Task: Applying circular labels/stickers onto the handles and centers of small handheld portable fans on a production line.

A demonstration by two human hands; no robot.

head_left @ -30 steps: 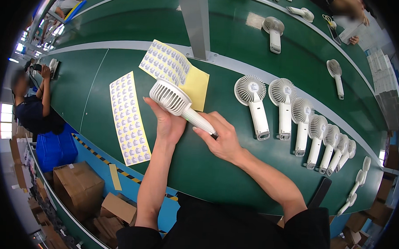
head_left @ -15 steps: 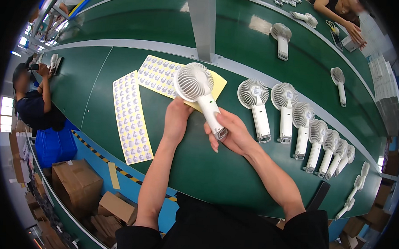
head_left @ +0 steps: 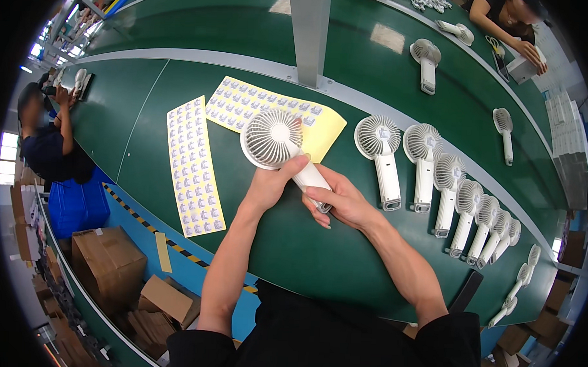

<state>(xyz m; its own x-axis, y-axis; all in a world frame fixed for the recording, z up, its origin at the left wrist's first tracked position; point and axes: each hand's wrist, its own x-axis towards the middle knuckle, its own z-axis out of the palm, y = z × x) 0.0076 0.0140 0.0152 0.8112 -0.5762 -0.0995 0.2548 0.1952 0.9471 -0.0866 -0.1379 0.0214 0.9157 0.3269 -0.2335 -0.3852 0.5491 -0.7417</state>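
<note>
A white handheld fan (head_left: 274,139) with a round slatted head is between my hands above the green table. My left hand (head_left: 273,181) grips it just below the head, thumb laid over the neck. Around the lower handle my right hand (head_left: 342,197) is wrapped, its thumb on the front. The plain round centre of the fan faces up. Behind the fan lies a yellow-backed sticker sheet (head_left: 237,106), its right end bare and curled up. A second sticker sheet (head_left: 194,167) lies to the left.
Several fans stretch along the right, the nearest fan (head_left: 378,162) with a sticker at its centre. A dark bar-shaped object (head_left: 466,291) lies near the table's front edge. A metal post (head_left: 308,41) rises behind. Co-workers sit at far left and far right.
The fan has come lower and slightly left, its head tipped differently. My left thumb now lies over the neck, and my right thumb has shifted on the handle.
</note>
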